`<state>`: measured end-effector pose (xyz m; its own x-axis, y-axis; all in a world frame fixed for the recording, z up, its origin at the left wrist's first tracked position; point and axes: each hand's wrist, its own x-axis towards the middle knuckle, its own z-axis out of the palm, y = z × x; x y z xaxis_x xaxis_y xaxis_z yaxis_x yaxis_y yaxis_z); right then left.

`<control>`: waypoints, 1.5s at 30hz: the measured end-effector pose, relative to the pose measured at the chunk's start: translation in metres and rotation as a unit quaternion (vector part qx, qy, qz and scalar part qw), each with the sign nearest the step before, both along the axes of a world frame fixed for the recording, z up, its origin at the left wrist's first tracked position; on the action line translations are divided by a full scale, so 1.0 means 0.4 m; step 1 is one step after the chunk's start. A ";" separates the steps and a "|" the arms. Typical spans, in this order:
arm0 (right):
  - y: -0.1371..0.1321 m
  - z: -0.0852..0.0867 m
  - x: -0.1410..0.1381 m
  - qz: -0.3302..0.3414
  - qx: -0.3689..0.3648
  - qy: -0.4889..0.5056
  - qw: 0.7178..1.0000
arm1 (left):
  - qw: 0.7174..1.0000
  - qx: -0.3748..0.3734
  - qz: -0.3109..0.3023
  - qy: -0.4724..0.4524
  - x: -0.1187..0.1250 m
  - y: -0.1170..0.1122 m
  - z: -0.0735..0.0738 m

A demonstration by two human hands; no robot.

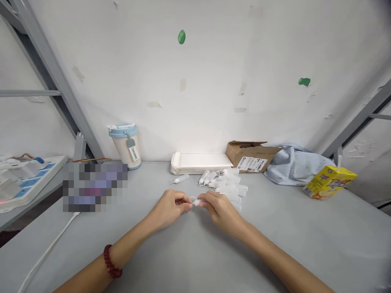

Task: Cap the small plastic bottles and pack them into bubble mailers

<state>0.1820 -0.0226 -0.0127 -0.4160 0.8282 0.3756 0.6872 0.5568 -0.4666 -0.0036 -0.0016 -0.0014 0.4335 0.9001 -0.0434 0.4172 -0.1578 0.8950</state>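
Observation:
Between my hands, over the middle of the desk, is a small white plastic bottle with a thin cap loop. My right hand is closed in a pinch around the bottle, and its fingers cover most of the body. At the bottle's tip, my left hand pinches the end of the loop; the fingertips hide whether a cap is between them. Just beyond my right hand lies a pile of similar translucent bottles. One separate bottle with a looped cap rests beyond my left hand.
Against the wall stand a white tray stack, an open cardboard box and a cream tumbler. Light blue cloth and a yellow carton are at right. At left are a blurred-out object, a white cable and a power strip.

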 end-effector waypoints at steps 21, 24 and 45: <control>0.009 0.015 0.014 0.023 0.007 0.015 1.000 | 0.999 -0.004 -0.028 -0.036 -0.007 0.013 0.003; 0.016 0.029 0.018 0.028 0.014 0.014 0.999 | 0.999 0.011 -0.028 -0.033 -0.010 0.015 0.015; 0.018 0.007 0.016 0.002 0.051 -0.045 0.998 | 0.998 0.038 -0.057 0.009 -0.009 0.014 0.006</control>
